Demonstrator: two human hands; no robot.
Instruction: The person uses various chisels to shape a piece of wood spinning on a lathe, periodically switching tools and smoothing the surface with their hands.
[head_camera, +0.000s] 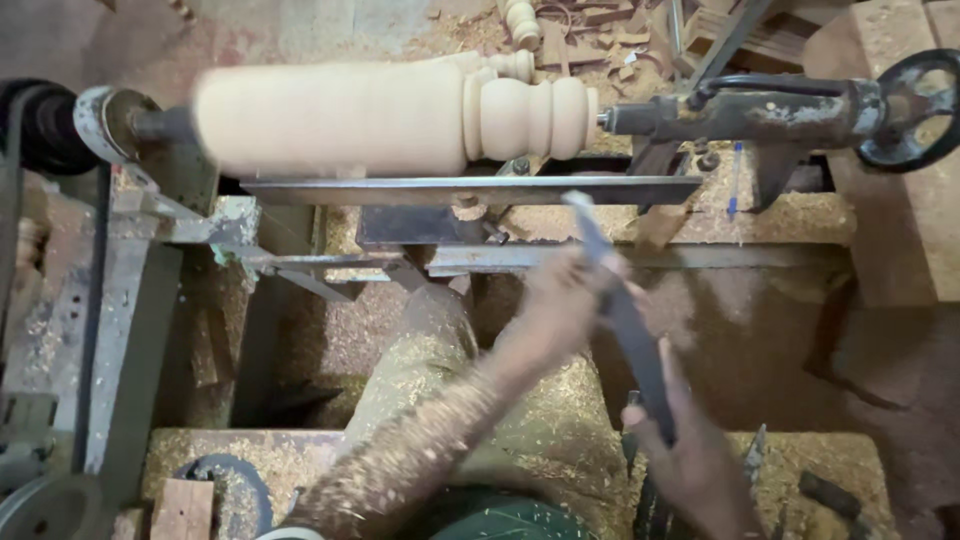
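A: In the head view, what are the hands doing?

B: Both are gripping a long dark turning tool (625, 320). The left hand (560, 300) is closing around its upper shaft; the right hand (690, 455) is clamping the lower end, well apart from the left.

A: Where is the wood?

B: The pale turned workpiece (400, 115) is lying above both hands, beyond the metal tool rest (470, 190), whose long edge is crossing between.

A: Any room?

B: Open space is showing below the rest, around the hands.

A: Anything unclear?

B: The workpiece's left part is blurring; the right hand is partly cut off by the bottom edge.
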